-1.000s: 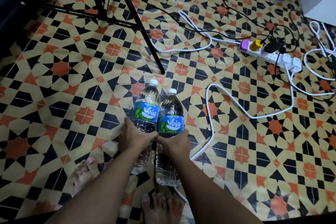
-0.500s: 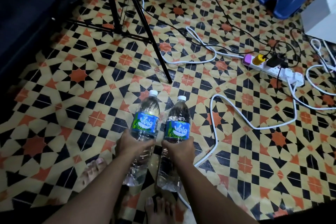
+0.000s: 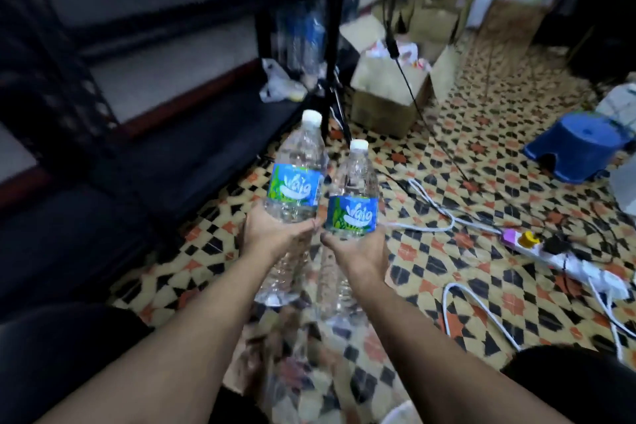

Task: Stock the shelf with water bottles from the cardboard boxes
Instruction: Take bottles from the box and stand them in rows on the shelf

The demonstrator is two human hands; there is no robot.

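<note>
The person holds one water bottle in each hand, above the patterned tile floor [image 3: 447, 286]. The left hand [image 3: 275, 234] is closed around the middle of the left bottle [image 3: 296, 182], just below its blue and green label. The right hand [image 3: 358, 248] is closed in the same way around the right bottle [image 3: 354, 196]. Both bottles have white caps and lean with the caps toward the far side; they are just beside each other, the left one a little higher. On the left stands a dark shelf [image 3: 172, 155], blurred. Farther away, an open cardboard box [image 3: 389, 93] sits on the floor near a black tripod [image 3: 334, 45]. On the right lie a white power strip [image 3: 568, 258] with cables and a blue plastic stool [image 3: 578, 144].
</note>
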